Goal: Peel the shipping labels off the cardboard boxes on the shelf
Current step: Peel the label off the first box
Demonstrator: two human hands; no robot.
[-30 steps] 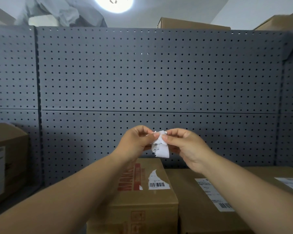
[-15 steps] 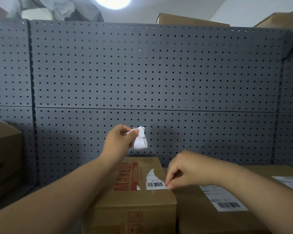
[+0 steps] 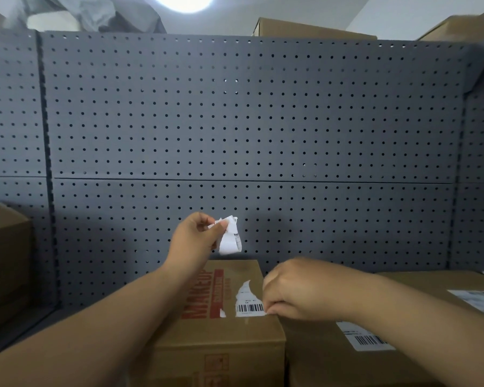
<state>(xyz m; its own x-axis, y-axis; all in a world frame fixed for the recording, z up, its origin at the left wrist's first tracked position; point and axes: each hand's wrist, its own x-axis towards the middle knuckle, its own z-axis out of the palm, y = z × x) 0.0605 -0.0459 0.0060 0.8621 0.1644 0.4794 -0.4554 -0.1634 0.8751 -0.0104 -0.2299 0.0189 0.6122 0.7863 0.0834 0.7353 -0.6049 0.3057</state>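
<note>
A cardboard box (image 3: 221, 347) printed with red MAKEUP lettering stands in front of me. On its top sits a torn remnant of a white shipping label (image 3: 248, 303) with a barcode. My right hand (image 3: 299, 293) rests on the box with its fingertips pinching the remnant's right corner. Above the box my left hand (image 3: 196, 241) pinches a crumpled torn piece of label (image 3: 230, 238). To the right stands a second box (image 3: 333, 358) with a whole label (image 3: 365, 336).
A grey pegboard wall (image 3: 249, 121) backs the shelf. Another box (image 3: 6, 263) with a label stands at the left edge. A white label (image 3: 478, 298) lies at the far right. More boxes (image 3: 305, 29) sit on top of the shelving.
My hands parted. The right hand let go of the torn piece and dropped to the remnant on the box, where it stays. The left hand kept the torn piece raised.
</note>
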